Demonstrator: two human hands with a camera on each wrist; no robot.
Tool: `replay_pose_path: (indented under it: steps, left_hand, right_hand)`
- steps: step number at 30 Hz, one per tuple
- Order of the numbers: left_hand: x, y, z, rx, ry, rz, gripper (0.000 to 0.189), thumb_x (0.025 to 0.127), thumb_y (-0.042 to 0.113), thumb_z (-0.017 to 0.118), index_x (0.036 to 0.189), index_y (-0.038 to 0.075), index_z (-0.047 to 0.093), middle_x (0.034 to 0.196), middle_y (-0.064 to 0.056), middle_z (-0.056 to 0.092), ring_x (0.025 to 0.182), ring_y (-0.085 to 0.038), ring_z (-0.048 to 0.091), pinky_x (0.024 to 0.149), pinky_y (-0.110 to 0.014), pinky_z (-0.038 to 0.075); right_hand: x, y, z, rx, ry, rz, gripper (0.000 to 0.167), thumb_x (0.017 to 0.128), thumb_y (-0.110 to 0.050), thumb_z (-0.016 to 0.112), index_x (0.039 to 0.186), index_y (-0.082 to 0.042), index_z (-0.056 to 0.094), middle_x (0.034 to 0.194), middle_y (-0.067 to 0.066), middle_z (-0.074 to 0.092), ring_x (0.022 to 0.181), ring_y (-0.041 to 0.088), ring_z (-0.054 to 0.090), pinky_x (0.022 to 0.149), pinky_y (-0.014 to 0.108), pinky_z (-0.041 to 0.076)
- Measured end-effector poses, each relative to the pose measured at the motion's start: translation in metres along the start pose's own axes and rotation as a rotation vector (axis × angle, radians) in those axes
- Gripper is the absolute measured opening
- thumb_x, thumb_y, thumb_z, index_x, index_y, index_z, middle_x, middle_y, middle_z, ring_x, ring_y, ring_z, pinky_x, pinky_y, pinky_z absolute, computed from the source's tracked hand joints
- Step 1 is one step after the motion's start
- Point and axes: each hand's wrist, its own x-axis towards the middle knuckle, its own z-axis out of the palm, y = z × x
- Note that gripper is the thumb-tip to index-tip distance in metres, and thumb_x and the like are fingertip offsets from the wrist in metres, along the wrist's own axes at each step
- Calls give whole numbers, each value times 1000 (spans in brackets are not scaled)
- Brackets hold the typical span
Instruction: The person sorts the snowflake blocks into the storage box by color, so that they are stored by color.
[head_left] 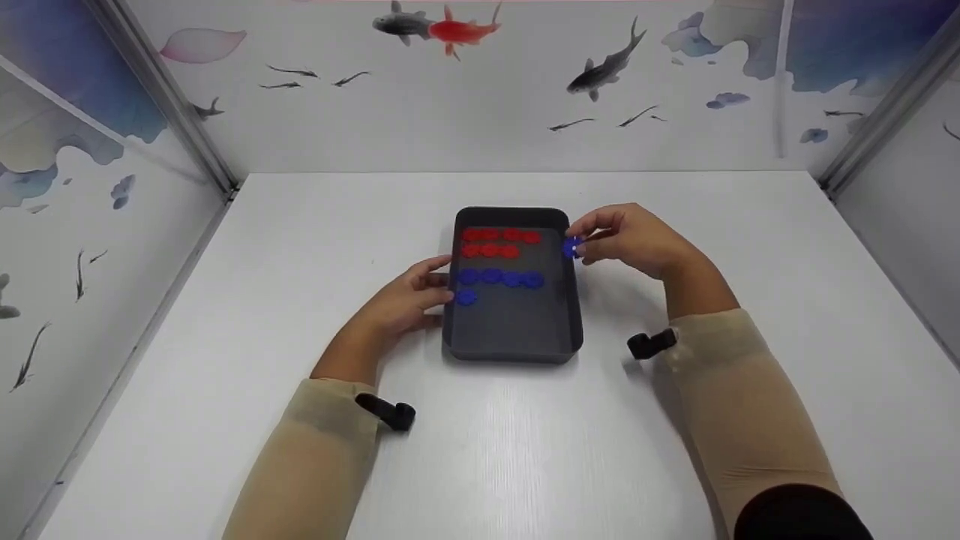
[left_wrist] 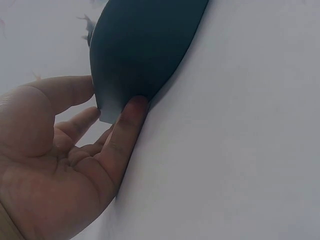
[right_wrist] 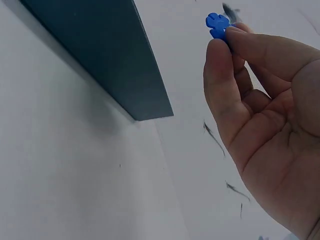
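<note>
A dark grey rectangular tray (head_left: 517,330) sits on the white table, holding flower-shaped plastic pieces. Red flower-shaped pieces (head_left: 490,250) form two rows toward its far end. Below them lies a row of several blue flower-shaped pieces (head_left: 491,276), with a single blue piece (head_left: 466,298) under the row's left end. My left hand (head_left: 409,300) rests against the tray's left side, thumb and fingers touching its outer wall (left_wrist: 145,45). Just above the right rim, my right hand (head_left: 637,240) pinches a blue flower-shaped piece (right_wrist: 218,25) between thumb and fingers.
White panels printed with fish stand behind the table (head_left: 225,315) and along both sides. Black wrist-worn devices stick out from the left sleeve (head_left: 300,457) and the right sleeve (head_left: 739,397). A black round object (head_left: 801,514) covers part of the right forearm.
</note>
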Motion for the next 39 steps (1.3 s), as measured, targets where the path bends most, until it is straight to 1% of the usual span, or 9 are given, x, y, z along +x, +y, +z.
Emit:
replay_pose_path:
  steps: [4, 9, 15, 18, 22, 25, 30, 33, 39]
  left_hand:
    - [0, -1, -1, -5, 7, 0, 69, 104, 8, 65, 165, 29, 40, 159, -9, 47, 141, -28, 59, 112, -47, 56]
    - [-1, 0, -1, -11, 4, -7, 69, 104, 8, 65, 165, 29, 40, 158, -8, 47, 140, -27, 59, 111, -46, 56]
    - [-3, 0, -1, -21, -1, -4, 71, 104, 7, 64, 167, 28, 38, 161, -10, 45, 141, -28, 58, 114, -48, 54]
    - [-3, 1, -1, -21, -2, -8, 71, 104, 7, 64, 166, 29, 38, 162, -8, 45, 142, -28, 58, 114, -49, 54]
    - [-1, 0, -1, -31, -19, -4, 70, 105, 6, 63, 166, 29, 39, 161, -9, 46, 140, -29, 58, 112, -49, 55]
    - [1, -1, 0, -41, -32, 0, 70, 105, 4, 62, 166, 28, 38, 160, -11, 47, 138, -29, 59, 111, -49, 55]
    - [0, 1, 1, -32, -28, -6, 71, 105, 5, 63, 166, 27, 37, 161, -11, 47, 138, -29, 59, 111, -48, 55]
    - [0, 1, 0, -26, -24, -6, 71, 105, 5, 62, 167, 27, 37, 162, -10, 47, 139, -29, 58, 111, -48, 55]
    - [-1, 1, 0, -34, -25, -3, 72, 105, 4, 62, 168, 27, 35, 163, -11, 45, 141, -29, 56, 114, -51, 53]
  right_hand:
    - [4, -13, 14, -26, -11, -38, 25, 98, -8, 76, 123, -7, 77, 109, 2, 71, 96, 21, 72, 84, 31, 64]
    - [13, -27, 29, -25, -60, -45, 25, 97, -12, 78, 122, -9, 77, 103, 0, 71, 92, 24, 74, 88, 34, 65]
    - [39, -45, 47, 29, -143, -15, 26, 95, -10, 81, 120, -5, 76, 99, 1, 78, 91, 18, 77, 82, 29, 66]
    - [55, -50, 54, 3, -184, 27, 23, 95, -11, 81, 118, -7, 78, 103, 3, 80, 94, 19, 79, 91, 36, 66]
    - [73, -52, 60, -47, -237, 83, 20, 96, -9, 81, 116, -9, 80, 105, 6, 79, 103, 29, 78, 107, 52, 59]
    - [83, -51, 64, -80, -273, 109, 20, 95, -8, 80, 115, -9, 80, 106, 6, 78, 105, 32, 77, 110, 56, 57]
    - [95, -43, 70, -132, -321, 163, 19, 95, -12, 81, 114, -12, 81, 108, 5, 79, 94, 19, 77, 97, 41, 64]
    - [99, -37, 74, -139, -350, 197, 19, 95, -11, 81, 114, -12, 80, 106, 4, 78, 90, 16, 75, 87, 32, 64]
    - [101, -31, 82, -164, -411, 230, 20, 95, -9, 81, 115, -10, 78, 106, 6, 77, 89, 17, 73, 84, 30, 64]
